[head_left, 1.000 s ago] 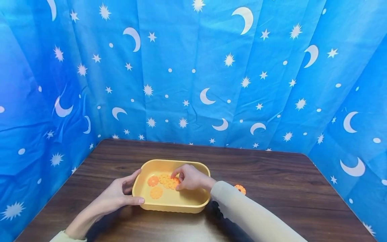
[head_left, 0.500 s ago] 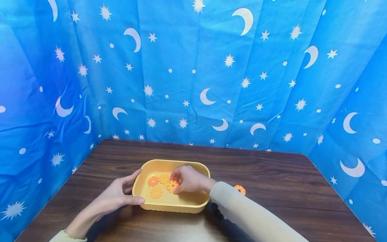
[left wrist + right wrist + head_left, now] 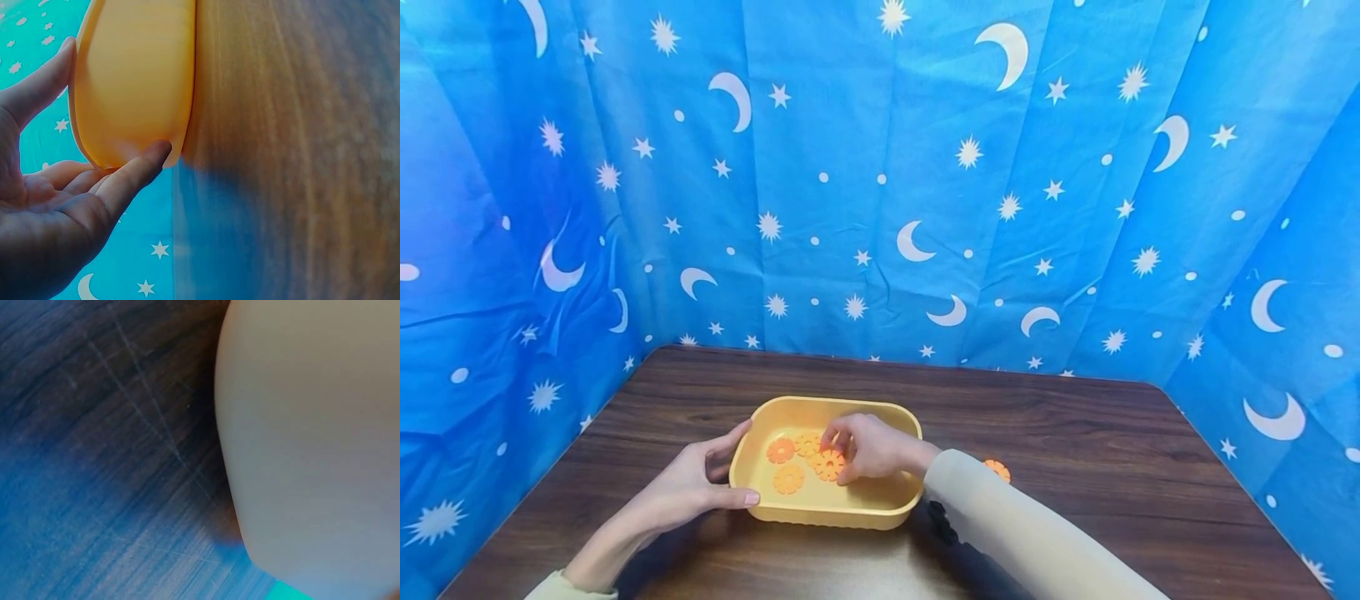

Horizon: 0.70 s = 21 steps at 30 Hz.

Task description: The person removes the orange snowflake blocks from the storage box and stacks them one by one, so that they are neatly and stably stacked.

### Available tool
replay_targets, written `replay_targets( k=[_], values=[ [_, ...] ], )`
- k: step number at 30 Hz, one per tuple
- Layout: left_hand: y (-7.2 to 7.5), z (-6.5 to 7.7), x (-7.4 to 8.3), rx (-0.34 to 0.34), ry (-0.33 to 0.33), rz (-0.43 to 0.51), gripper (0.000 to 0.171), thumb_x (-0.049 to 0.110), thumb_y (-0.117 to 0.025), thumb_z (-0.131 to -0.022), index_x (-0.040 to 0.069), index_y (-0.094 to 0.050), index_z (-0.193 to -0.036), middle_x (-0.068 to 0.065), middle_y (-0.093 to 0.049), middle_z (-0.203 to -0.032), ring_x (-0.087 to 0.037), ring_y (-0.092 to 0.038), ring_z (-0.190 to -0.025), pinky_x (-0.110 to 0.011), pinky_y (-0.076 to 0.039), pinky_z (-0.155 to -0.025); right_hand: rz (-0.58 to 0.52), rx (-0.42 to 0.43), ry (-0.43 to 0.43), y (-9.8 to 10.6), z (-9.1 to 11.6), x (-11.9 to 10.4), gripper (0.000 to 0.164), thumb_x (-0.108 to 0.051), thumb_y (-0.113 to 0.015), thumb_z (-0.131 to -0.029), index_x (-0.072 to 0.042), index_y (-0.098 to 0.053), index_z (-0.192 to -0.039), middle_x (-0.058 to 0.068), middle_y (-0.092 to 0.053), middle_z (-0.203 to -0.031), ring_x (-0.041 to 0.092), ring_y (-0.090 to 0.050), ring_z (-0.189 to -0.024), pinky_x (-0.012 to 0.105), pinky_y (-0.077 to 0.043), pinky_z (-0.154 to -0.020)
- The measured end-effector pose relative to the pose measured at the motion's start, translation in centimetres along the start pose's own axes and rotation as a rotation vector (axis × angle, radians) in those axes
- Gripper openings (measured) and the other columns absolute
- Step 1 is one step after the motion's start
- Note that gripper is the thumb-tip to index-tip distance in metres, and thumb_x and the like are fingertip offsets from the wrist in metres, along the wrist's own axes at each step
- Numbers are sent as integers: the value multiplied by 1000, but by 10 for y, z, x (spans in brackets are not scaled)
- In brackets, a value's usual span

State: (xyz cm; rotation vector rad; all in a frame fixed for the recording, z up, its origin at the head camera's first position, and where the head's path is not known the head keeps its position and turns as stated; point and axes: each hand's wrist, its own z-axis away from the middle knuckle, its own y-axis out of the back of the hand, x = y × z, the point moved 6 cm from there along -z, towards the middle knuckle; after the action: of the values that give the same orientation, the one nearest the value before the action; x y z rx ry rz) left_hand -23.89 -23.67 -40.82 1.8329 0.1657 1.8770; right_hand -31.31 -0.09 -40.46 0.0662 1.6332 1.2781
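Observation:
A shallow yellow plastic bin point(image 3: 827, 510) with rounded corners stands on the table. My left hand point(image 3: 688, 490) grips its left end, thumb at the near corner and fingers toward the far corner. The left wrist view shows the hand point(image 3: 69, 200) spread around that end of the bin point(image 3: 134, 81). My right hand point(image 3: 878, 450) is down inside, pinching an orange notched disc point(image 3: 830, 466) between thumb and fingers. Left of it lie an orange disc point(image 3: 780, 451), a lighter orange disc point(image 3: 787, 479) and a yellowish disc point(image 3: 807, 443). The right wrist view shows no fingers.
Another orange disc point(image 3: 997, 470) lies on the dark wooden table point(image 3: 1075, 467) right of the bin, partly behind my right sleeve point(image 3: 1022, 521). A blue curtain point(image 3: 880, 208) with moons and stars surrounds the table. The sleeve point(image 3: 312, 437) fills much of the right wrist view.
The fingers of my right hand have shifted slightly over the disc, and more of its face now shows toward the camera. My left hand and the bin stay in place.

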Motion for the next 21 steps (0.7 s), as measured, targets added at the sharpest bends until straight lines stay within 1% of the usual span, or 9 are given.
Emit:
replay_targets(
  k=[4, 11, 14, 21],
  values=[
    [-1, 0, 0, -2, -8, 1, 108, 30, -91, -83, 3, -28, -166, -31, -31, -165, -54, -46, -140, -56, -53, -103, -15, 0, 2, 0, 2, 0, 40, -1, -91, -80, -11, -73, -114, 0, -66, -97, 13, -59, -79, 24, -53, -73],
    [-1, 0, 2, -4, -14, 2, 107, 30, -91, -83, 2, -28, -165, -30, -32, -165, -54, -46, -140, -56, -53, -103, -35, -5, 12, 0, 1, 1, 39, 0, -91, -79, -10, -76, -113, -1, -66, -93, 13, -58, -78, 24, -52, -71],
    [-1, 0, 3, -4, -12, -2, 107, 31, -91, -83, 2, -28, -166, -30, -33, -165, -53, -46, -140, -56, -52, -103, -46, -1, 21, 1, 0, 1, 39, 0, -91, -79, -9, -77, -114, -1, -67, -93, 13, -59, -79, 25, -52, -73],
    [0, 0, 1, 0, -13, -1, 107, 30, -90, -83, 2, -28, -166, -30, -33, -165, -53, -47, -140, -56, -52, -103, -61, 21, 11, 5, 0, 1, 40, -4, -93, -79, -10, -79, -116, -5, -71, -94, 14, -60, -85, 27, -52, -77]
  ],
)
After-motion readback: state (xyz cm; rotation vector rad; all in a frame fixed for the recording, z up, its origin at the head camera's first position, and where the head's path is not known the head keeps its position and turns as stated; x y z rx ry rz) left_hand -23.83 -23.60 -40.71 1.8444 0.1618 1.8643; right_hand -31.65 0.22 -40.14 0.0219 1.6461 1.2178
